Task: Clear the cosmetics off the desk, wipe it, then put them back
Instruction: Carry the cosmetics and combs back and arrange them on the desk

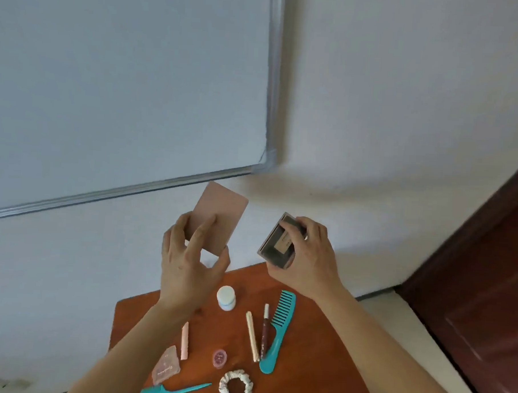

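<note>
— Hands are doing what?
— Left hand (189,261) is gripping a pink palette (218,221), right hand (305,254) is gripping a dark compact case (276,244), both lifted above the tabletop (318,362).
— Everything else?
— White jar (226,297), teal comb (277,330), scrunchie (235,389) and small pot (219,357) are lying on the wood.

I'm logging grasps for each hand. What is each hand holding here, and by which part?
The left hand pinches a flat pink palette at its lower end. The right hand grips a small dark case by its upper right side.
</note>
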The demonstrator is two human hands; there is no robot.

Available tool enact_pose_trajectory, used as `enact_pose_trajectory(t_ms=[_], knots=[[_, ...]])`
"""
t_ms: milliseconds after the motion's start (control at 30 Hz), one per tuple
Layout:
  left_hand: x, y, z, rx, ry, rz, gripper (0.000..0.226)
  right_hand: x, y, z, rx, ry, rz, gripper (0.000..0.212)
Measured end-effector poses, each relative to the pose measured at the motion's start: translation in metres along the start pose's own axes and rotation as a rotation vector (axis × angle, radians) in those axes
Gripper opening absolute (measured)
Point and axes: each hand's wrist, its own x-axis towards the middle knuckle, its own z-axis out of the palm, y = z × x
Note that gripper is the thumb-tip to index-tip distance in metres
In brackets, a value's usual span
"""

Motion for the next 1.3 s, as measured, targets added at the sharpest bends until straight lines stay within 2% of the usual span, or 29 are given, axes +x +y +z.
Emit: enact_pose_trajectory(t_ms=[133, 300, 567, 967, 1133, 1300], knots=[[0.012, 0.07, 0.027, -0.22, -0.036, 0.224, 0.063, -0.053, 0.047, -0.074, -0.162, 0.21, 0.206, 0.083], [-0.009, 0.189, 0.05, -0.488, -0.092, 0.407, 0.061, -0.15, 0.088, -0.19, -0.337, 0.393, 0.458, 0.083], [-0.13, 0.382, 0.047, -0.718, -0.293, 0.723, 0.061, -0.363, 0.102, -0.335, -0.572, 0.632, 0.801, 0.082], [-0.45, 0.643, -0.009, -1.034, -0.573, 0.963, 0.057, -0.741, 0.095, -0.489, -0.776, 0.72, 1.158, 0.083], [-0.542, 0.721, -0.017, -1.064, -0.639, 1.077, 0.058, -0.838, 0.108, -0.529, -0.795, 0.741, 1.27, 0.084], [-0.622, 0.793, 0.008, -1.089, -0.714, 1.135, 0.058, -0.914, 0.143, -0.552, -0.785, 0.745, 1.381, 0.084]])
